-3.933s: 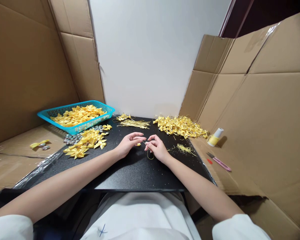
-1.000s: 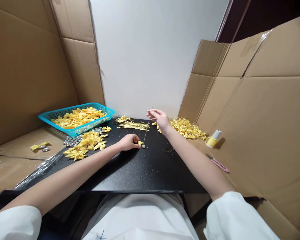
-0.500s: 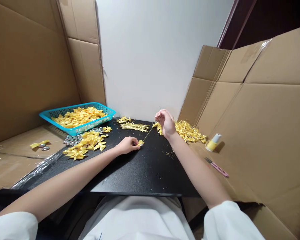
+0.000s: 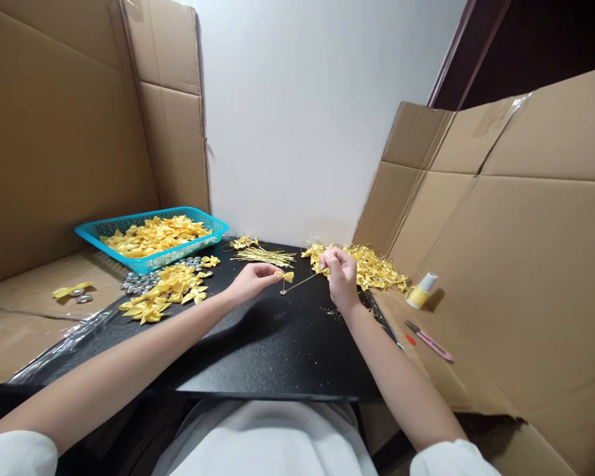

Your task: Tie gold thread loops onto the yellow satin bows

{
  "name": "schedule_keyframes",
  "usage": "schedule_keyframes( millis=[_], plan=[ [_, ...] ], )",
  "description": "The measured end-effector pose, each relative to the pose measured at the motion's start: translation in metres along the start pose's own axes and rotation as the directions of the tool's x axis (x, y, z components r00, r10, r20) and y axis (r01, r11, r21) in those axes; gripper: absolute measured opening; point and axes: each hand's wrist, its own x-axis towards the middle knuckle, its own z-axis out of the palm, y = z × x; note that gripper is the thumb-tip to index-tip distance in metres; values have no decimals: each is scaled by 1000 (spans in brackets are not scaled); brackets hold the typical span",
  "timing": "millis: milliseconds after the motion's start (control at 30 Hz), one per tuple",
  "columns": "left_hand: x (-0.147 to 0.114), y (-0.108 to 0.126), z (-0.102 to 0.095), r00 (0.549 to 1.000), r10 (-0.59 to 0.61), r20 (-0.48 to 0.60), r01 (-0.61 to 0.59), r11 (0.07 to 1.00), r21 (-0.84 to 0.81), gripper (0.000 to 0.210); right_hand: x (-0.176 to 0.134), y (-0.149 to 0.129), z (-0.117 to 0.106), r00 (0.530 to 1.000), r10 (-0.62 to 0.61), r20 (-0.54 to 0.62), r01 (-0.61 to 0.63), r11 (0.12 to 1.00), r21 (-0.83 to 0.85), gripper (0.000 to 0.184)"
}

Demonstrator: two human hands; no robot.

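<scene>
My left hand pinches a yellow ribbon bow above the black table. Just below the bow hangs a small silver bead, on a thin gold cord. That cord runs from the bead up to my right hand, whose fingers are closed on its far end. A needle may be between those fingers, but it cannot be made out now. To the left of my left hand lie loose yellow bows and a heap of silver beads.
A blue basket of yellow bows stands at the back left. Cut gold cords lie at the back middle, with a pile of finished-looking bows on cords to their right. A thread spool and pink thread snips rest on the right cardboard.
My right hand has come down and slightly right, its fingers now closed. My left hand has risen a little with the bow, and the silver bead now hangs apart below it.
</scene>
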Motion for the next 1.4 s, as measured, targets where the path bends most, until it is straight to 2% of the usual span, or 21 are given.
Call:
schedule_keyframes(
  millis=[200, 333, 467, 600, 700, 867, 1067, 1400],
  plan=[
    [8, 58, -1, 983, 168, -77, -170, 985, -21, 41, 8, -28, 6, 990, -144, 10, 144, 984, -105, 27],
    [15, 94, 4, 938, 303, -170, -314, 948, -46, 39, 20, -44, 17, 988, -155, -4, 154, 984, -88, 25],
    [18, 113, 10, 899, 383, -215, -409, 908, -92, 37, 28, -53, 26, 983, -169, -65, 165, 984, -64, 28],
    [13, 119, 14, 885, 392, -252, -433, 892, -131, 33, 28, -56, 29, 969, -214, -123, 202, 974, -102, 28],
    [6, 121, 16, 871, 404, -279, -450, 885, -120, 29, 26, -58, 29, 966, -231, -115, 213, 965, -153, 28],
    [4, 119, 16, 844, 445, -299, -468, 883, -8, 29, 24, -59, 28, 960, -254, -114, 233, 957, -171, 28],
    [3, 117, 17, 792, 515, -328, -511, 853, 106, 24, 23, -59, 29, 951, -284, -124, 266, 953, -148, 27],
    [2, 117, 20, 717, 589, -373, -557, 806, 202, 16, 24, -54, 30, 921, -357, -154, 329, 927, -177, 27]
  ],
)
